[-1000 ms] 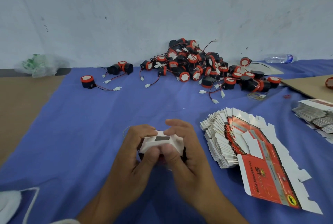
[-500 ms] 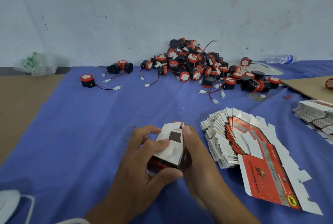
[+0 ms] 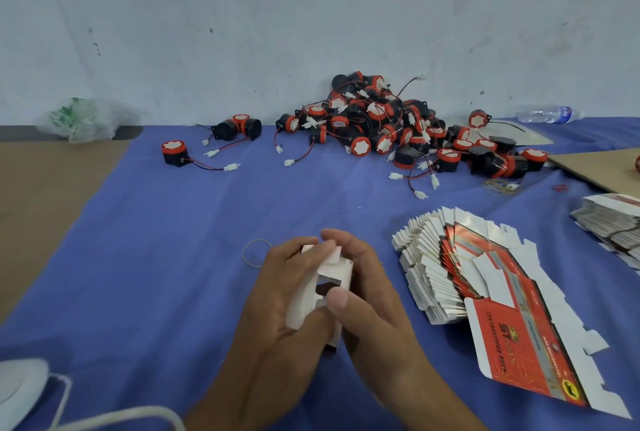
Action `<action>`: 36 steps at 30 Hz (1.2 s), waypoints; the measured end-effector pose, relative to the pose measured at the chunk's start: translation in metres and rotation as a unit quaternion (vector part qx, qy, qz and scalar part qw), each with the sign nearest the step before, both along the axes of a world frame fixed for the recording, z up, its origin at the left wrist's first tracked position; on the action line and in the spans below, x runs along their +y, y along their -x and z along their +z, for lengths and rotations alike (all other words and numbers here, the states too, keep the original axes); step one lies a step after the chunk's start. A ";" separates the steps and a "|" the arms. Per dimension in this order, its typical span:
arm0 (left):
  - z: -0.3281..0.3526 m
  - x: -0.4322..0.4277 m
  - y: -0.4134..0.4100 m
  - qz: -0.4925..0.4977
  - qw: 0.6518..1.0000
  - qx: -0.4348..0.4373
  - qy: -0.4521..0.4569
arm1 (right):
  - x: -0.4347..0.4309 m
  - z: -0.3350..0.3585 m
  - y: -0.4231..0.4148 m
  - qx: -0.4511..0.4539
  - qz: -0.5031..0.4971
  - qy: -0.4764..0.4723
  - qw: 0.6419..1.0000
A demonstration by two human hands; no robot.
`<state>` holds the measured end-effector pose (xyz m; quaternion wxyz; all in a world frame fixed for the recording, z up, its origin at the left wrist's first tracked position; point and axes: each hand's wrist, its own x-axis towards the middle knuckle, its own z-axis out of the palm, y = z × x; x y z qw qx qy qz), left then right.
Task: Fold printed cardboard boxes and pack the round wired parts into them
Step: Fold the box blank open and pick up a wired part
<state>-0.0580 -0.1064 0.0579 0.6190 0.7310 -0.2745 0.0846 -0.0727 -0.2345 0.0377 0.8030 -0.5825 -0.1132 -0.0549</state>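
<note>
1. Box [image 3: 334, 271], white inside showing, is held just left of the fan of flat boxes [image 3: 450, 264].
2. Left hand [image 3: 287, 295]: fingers curled round the box's left side.
3. Right hand [image 3: 375, 302]: fingers curled round its right side, thumb on the front.
4. Heap of round wired parts [image 3: 377, 119] lies beyond the fan.

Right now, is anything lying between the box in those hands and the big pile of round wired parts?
Nothing visible does. The left hand and right hand hold the box; only bare blue cloth lies toward the pile. A rubber band sits off to the left, clear of that line.
</note>
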 end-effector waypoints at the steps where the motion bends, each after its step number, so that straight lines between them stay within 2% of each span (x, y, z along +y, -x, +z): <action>1: -0.001 -0.001 0.001 0.009 0.999 -0.029 -0.020 | 0.000 -0.001 0.001 0.010 -0.006 -0.004 1.000; 3: -0.003 -0.001 0.001 0.026 0.994 -0.080 -0.065 | -0.002 -0.002 0.004 0.019 -0.019 -0.010 1.000; 6: -0.006 -0.001 -0.002 0.050 0.989 -0.105 -0.091 | -0.002 -0.002 0.004 0.013 -0.033 -0.005 0.999; 10: -0.012 0.001 -0.008 0.114 0.985 -0.094 -0.089 | 0.002 0.002 0.001 0.059 -0.059 -0.008 0.996; 14: -0.016 0.002 -0.010 0.159 0.980 -0.090 -0.073 | 0.002 0.009 0.002 0.125 -0.021 -0.045 0.991; 17: -0.016 -0.002 -0.007 0.153 0.979 -0.105 -0.086 | -0.001 0.009 0.003 0.143 -0.018 -0.049 0.988; 21: -0.018 0.000 -0.004 0.095 0.958 -0.203 -0.177 | -0.009 0.015 0.004 0.137 0.001 -0.056 0.989; 24: -0.019 0.005 -0.006 0.042 0.941 -0.233 -0.241 | -0.014 0.016 0.004 0.125 -0.020 0.000 0.992; 26: -0.019 0.010 -0.010 0.015 0.940 -0.236 -0.245 | -0.016 0.014 0.003 0.114 -0.021 0.036 0.993; 32: -0.013 0.013 -0.014 0.008 0.971 -0.184 -0.151 | -0.019 0.011 0.003 0.063 0.008 0.110 0.992; 36: -0.010 0.012 -0.017 0.042 0.944 -0.280 -0.167 | -0.021 0.016 0.005 0.023 0.004 0.195 0.981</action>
